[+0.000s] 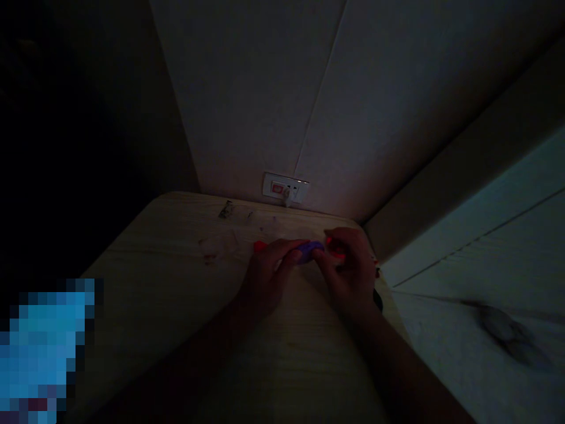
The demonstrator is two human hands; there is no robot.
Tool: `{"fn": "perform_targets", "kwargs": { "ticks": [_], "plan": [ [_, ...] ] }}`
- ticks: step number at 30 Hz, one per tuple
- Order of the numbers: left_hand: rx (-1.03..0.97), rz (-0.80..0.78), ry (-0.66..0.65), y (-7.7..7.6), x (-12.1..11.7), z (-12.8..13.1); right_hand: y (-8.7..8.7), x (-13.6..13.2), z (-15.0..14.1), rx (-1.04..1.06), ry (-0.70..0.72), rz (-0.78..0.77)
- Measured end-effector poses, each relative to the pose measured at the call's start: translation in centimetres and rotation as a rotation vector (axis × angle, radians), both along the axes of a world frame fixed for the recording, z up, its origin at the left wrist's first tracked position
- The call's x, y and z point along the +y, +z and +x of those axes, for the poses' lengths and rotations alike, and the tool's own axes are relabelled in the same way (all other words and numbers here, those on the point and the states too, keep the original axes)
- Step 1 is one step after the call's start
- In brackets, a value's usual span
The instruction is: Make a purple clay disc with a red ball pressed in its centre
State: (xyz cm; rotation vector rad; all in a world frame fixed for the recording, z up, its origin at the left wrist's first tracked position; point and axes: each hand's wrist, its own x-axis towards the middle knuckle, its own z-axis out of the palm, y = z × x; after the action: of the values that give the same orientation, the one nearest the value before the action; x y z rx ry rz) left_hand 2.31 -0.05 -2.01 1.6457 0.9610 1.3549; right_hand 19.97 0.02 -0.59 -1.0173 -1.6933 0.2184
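Note:
A small, smooth purple piece is between my two hands, low over the wooden table; its exact kind is too dark to tell. My left hand is closed, pinching its left side between thumb and fingers. The thumb of my right hand presses on its right end, with the other fingers curled above. Something bright red shows in the gap of my right hand; whether the fingers touch it cannot be made out. Another red object peeks out behind my left hand, mostly hidden.
The light wooden table has dark smudges near its back edge. On the wall behind is a socket plate with a red switch and a plug. A dark object lies beside my right wrist. A pale panel stands at right.

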Motion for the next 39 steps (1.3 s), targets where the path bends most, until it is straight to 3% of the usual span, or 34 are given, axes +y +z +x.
{"fn": "perform_targets", "kwargs": {
  "ticks": [4,9,16,23,28,39],
  "plan": [
    [-0.009,-0.073,0.030,-0.1,0.0,0.1,0.2,-0.1,-0.4,-0.065,0.185,-0.004],
    [-0.038,-0.200,0.028,0.1,-0.2,0.3,0.3,-0.5,-0.6,-0.016,0.234,-0.086],
    [-0.014,-0.204,-0.056,-0.1,-0.3,-0.1,0.2,-0.9,-0.5,0.148,0.322,-0.262],
    [0.051,-0.030,-0.037,0.0,-0.4,-0.6,0.3,-1.1,-0.7,0.005,0.349,-0.199],
    [0.063,0.085,-0.042,0.3,-0.6,-0.9,0.5,-1.4,-0.9,0.047,0.340,-0.196],
    [0.092,0.166,-0.027,0.5,-0.9,-1.0,0.3,-1.6,-0.9,0.039,0.372,-0.188]
  ]
}}
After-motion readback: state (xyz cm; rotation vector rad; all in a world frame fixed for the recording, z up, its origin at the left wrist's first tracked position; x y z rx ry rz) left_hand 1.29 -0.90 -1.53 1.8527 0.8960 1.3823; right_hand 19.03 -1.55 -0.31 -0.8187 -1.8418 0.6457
